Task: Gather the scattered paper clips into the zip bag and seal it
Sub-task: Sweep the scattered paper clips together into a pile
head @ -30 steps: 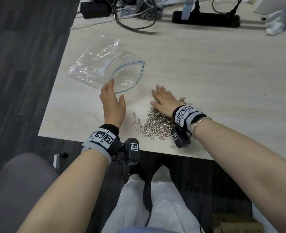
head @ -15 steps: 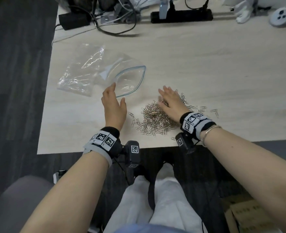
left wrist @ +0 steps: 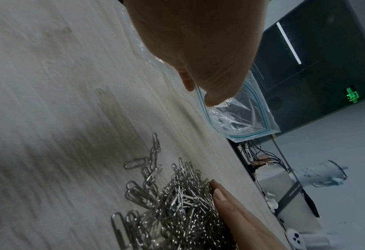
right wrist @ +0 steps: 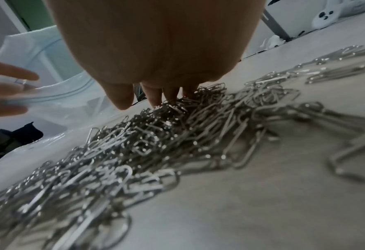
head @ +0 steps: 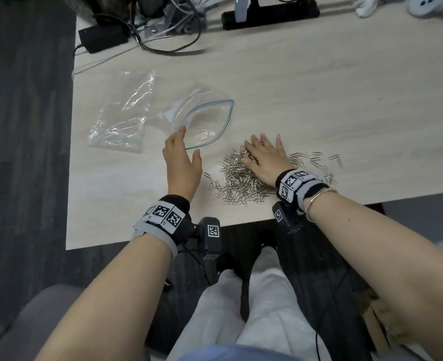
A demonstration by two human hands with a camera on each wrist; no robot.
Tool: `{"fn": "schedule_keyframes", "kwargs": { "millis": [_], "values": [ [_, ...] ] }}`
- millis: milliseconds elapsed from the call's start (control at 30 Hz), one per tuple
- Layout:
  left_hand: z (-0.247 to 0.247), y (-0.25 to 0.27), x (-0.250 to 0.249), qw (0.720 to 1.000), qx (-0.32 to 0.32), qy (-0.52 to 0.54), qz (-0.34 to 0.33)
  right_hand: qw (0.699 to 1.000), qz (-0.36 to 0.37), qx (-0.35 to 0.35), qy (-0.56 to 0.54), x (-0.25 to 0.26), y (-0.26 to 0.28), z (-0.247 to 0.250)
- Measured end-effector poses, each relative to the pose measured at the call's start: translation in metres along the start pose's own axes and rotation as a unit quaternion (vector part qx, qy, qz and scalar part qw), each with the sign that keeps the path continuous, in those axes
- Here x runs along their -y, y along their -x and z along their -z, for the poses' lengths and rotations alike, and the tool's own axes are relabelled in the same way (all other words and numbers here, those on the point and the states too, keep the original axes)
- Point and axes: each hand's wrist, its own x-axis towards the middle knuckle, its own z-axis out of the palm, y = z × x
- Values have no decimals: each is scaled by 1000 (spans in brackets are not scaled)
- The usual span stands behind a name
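Note:
A clear zip bag lies on the pale wooden table, its blue-lined mouth gaping toward the clips. My left hand stands on its edge at the mouth's near lip, fingers straight, holding nothing. The left wrist view shows the left hand's fingertips at the blue zip line of the bag. A heap of silver paper clips lies just right of it. My right hand lies flat on the heap, fingers straight. From the right wrist, the right hand's fingers press into the clips.
Loose clips trail off to the right of the heap. At the table's far edge sit a black power strip, a tangle of cables, a black adapter and a white controller. The table's front edge runs just below my wrists.
My right hand has slid slightly over the heap, and more loose clips show to its right. The left hand stays at the bag's mouth. The head view has shifted.

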Motion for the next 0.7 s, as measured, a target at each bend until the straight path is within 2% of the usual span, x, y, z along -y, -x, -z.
{"fn": "schedule_keyframes", "kwargs": {
  "millis": [133,300,433,533,700],
  "values": [
    [-7,-2,-11,1000,19,8,-12,994,-67,-69,-57,-13,19,7],
    [-22,-5,-31,998,38,21,-41,955,-203,-152,-151,-64,55,10],
    [-30,-5,-37,997,51,20,-56,920,-311,-133,-198,-95,74,-4],
    [-32,-4,-36,997,54,18,-55,924,-315,-110,-184,-94,73,-13],
    [-30,-3,-32,997,52,8,-48,950,-241,-93,-176,-62,54,-18]
  ]
}}
